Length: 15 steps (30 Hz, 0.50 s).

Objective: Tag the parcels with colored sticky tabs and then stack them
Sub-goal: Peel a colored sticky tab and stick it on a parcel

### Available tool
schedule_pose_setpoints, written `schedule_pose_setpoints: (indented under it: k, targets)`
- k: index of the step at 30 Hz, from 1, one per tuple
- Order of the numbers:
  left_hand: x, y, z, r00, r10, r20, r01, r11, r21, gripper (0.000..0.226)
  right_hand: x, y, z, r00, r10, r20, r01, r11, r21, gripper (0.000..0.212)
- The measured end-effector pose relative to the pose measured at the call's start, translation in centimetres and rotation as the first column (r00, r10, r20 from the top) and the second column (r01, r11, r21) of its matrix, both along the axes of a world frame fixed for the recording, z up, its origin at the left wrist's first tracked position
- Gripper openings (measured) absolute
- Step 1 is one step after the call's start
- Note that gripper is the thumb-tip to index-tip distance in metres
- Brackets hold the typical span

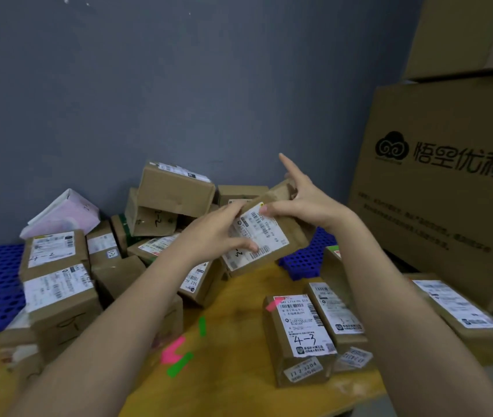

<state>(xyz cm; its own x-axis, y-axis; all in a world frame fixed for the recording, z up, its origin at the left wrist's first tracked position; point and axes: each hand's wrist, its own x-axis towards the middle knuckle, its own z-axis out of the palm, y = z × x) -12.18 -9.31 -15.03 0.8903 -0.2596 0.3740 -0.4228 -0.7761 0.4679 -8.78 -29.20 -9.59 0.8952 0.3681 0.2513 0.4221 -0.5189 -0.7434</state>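
Dim and bluish overall, with soft, even light and no hard glare. Brightest on the white printed shipping labels (255, 233) near the centre and on the yellow wooden worktop (239, 341) in the lower middle. Faint, diffuse shadows under the heap of brown cardboard parcels (176, 191). Strongly bent by the wide-angle lens: bare forearms swollen toward the bottom corners, tall printed cardboard carton (437, 182) leaning at the right edge. Smeared and soft at lower left and lower right; fine label print mostly unreadable. Mild grain on the grey-blue wall (149, 85).

Bare tabletop (239, 341) lies open between piled parcels (89, 266); tagged parcels (299, 332) flank it.
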Motion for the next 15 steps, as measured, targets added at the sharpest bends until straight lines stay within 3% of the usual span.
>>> schedule_pose_setpoints:
  k: [3, 6, 9, 13, 15]
  targets:
    - [-0.2, 0.0, -0.5, 0.999, 0.035, -0.008, -0.036, 0.994, -0.1, 0.061, -0.1, 0.2, 0.6, 1.0, 0.005, -0.014, -0.004, 0.997, 0.077, 0.106]
    - [-0.3, 0.1, -1.3, 0.999, 0.046, -0.018, -0.049, 0.96, -0.275, 0.037, -0.1, -0.4, 0.9, 0.994, -0.086, 0.066, 0.063, 0.953, 0.295, 0.084]
    - [0.3, -0.6, -1.9, 0.99, 0.141, 0.015, -0.109, 0.821, -0.56, 0.009, -0.3, -0.3, -0.6, 0.952, -0.199, 0.233, 0.088, 0.906, 0.414, 0.064]
    - [1.5, -2.7, -3.3, 0.964, 0.244, -0.104, -0.253, 0.734, -0.63, 0.012, -0.1, 2.2, -6.2, 0.974, -0.222, 0.031, 0.172, 0.826, 0.537, 0.052]
    - [1.8, -3.3, -4.4, 0.952, 0.265, -0.156, -0.301, 0.703, -0.645, 0.012, 0.4, 2.7, -7.0, 0.961, -0.26, -0.096, 0.258, 0.717, 0.648, 0.046]
